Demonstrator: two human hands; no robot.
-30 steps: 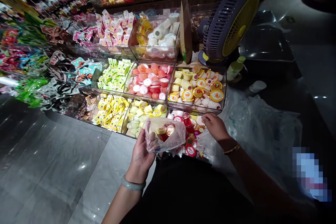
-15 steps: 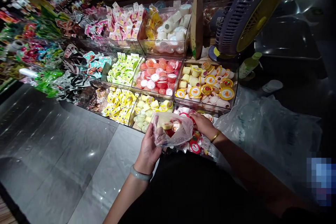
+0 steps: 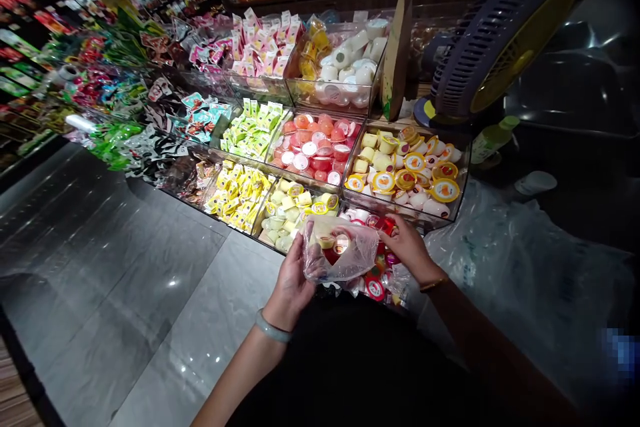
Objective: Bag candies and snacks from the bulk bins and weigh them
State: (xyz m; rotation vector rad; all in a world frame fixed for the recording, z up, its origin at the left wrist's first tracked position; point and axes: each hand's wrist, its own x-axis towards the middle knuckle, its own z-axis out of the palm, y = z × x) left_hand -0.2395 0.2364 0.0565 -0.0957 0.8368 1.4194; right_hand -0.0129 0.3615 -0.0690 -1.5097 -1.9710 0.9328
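Note:
My left hand (image 3: 290, 283) is closed on the left edge of a clear plastic bag (image 3: 357, 265). Inside the bag lie a few jelly cups (image 3: 342, 244), pale yellow and dark red. At the bag's right side, my right hand (image 3: 413, 250) pinches a red jelly cup (image 3: 384, 224) between thumb and fingers. Whether that cup touches the bag, I cannot tell. Beneath both hands is a bin of red-lidded jelly cups (image 3: 375, 288), partly hidden by the bag.
Clear bins of yellow-lidded jelly cups (image 3: 415, 163), pink jelly cups (image 3: 320, 147) and yellow sachets (image 3: 240, 197) stand in tiers ahead. A fan (image 3: 510, 47) leans at the back right, near a green-capped bottle (image 3: 495, 140). Crumpled plastic sheeting (image 3: 525, 260) lies at the right.
The view has shifted, so the bins and hands sit further right. My right hand has lifted slightly, and a red jelly cup now shows in its fingers. The left hand keeps its hold on the bag.

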